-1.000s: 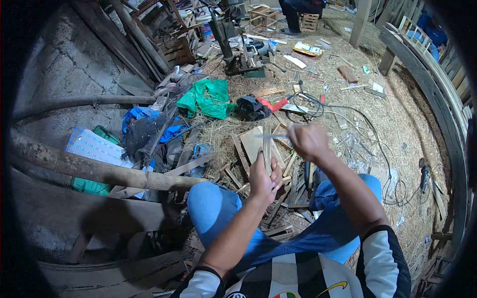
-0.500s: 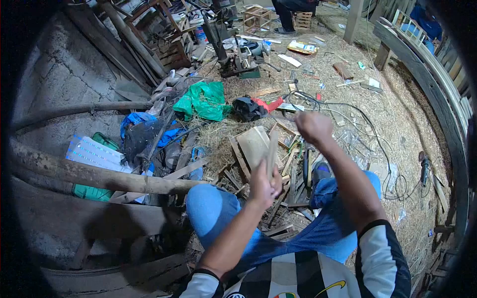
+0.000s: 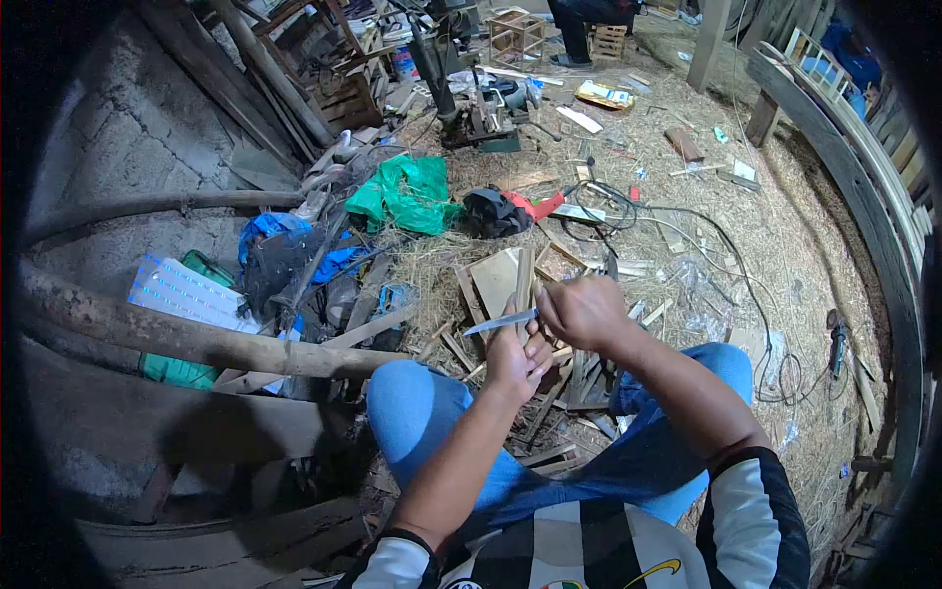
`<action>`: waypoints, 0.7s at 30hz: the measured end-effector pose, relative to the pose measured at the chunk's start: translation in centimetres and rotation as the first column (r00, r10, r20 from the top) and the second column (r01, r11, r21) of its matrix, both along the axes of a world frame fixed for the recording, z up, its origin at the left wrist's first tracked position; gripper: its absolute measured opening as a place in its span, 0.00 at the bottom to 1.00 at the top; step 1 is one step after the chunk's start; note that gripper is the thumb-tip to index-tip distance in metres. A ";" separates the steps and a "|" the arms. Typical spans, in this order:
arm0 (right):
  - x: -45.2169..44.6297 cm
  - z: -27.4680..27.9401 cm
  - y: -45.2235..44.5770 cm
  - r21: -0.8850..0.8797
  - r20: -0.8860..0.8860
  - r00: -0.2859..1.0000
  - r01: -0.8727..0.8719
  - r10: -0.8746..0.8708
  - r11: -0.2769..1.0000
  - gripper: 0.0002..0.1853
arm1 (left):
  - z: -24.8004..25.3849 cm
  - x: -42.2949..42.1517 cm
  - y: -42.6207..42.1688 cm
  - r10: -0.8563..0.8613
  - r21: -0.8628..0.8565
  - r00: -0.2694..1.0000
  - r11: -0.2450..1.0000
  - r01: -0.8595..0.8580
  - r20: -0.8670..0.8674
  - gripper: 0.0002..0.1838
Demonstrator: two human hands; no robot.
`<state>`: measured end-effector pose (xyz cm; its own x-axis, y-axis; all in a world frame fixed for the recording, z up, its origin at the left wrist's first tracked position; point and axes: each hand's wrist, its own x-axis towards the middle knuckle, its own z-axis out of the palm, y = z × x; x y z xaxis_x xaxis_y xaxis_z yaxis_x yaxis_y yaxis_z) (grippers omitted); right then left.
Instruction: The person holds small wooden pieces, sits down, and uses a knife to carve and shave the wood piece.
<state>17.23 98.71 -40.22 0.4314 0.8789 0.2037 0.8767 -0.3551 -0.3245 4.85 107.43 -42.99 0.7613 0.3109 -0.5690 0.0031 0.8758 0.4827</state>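
Observation:
My left hand (image 3: 515, 365) is closed around a short strip of wood (image 3: 525, 275), which points up and away from me between my knees. A knife (image 3: 497, 322) is gripped in my right hand (image 3: 587, 312). Its blade points left and lies across the wood strip just above my left fingers. The handle is hidden inside my right fist. Beyond the strip, a pale flat board (image 3: 494, 282) lies on the littered ground, partly covered by my hands.
A green plastic sheet (image 3: 402, 196) and a red-and-black power tool (image 3: 502, 211) lie ahead, with a dark cable (image 3: 731, 245) curling right. A thick pole (image 3: 196, 334) crosses at left. Another person (image 3: 579, 25) sits at the back. A wooden rail (image 3: 844, 147) bounds the right.
My right hand has come down and left from beyond the strip, bringing the knife blade against the wood. My left hand still grips the strip in nearly the same place.

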 end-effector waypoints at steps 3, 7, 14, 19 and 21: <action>0.7 0.0 0.1 0.050 0.046 0.998 0.036 -0.039 0.998 0.24 | 0.3 0.1 0.3 -0.076 0.024 0.988 0.997 0.074 0.131 0.24; 3.5 -0.6 0.2 0.019 -0.002 0.964 0.268 -0.268 0.963 0.24 | 0.4 0.0 -0.2 -0.091 0.052 0.987 0.995 0.085 0.131 0.26; 6.3 0.9 -1.6 0.243 -0.082 0.927 0.374 -0.365 0.895 0.26 | 0.7 -0.6 -1.8 -0.176 0.154 0.970 0.977 0.150 0.170 0.26; 1.8 0.6 -0.8 0.132 -0.122 0.981 0.169 -0.154 0.977 0.24 | 0.2 -0.4 -0.7 -0.095 0.045 0.976 0.995 0.088 0.197 0.24; 0.4 -0.1 -0.6 0.089 -0.065 0.997 0.050 -0.045 0.995 0.22 | -0.5 -0.2 -0.7 -0.035 0.008 0.983 0.999 0.034 0.183 0.24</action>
<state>17.67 98.08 -40.31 0.4868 0.8362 0.2527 0.8364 -0.3626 -0.4111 4.62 106.68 -43.46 0.8625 0.2854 -0.4179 -0.0555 0.8742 0.4825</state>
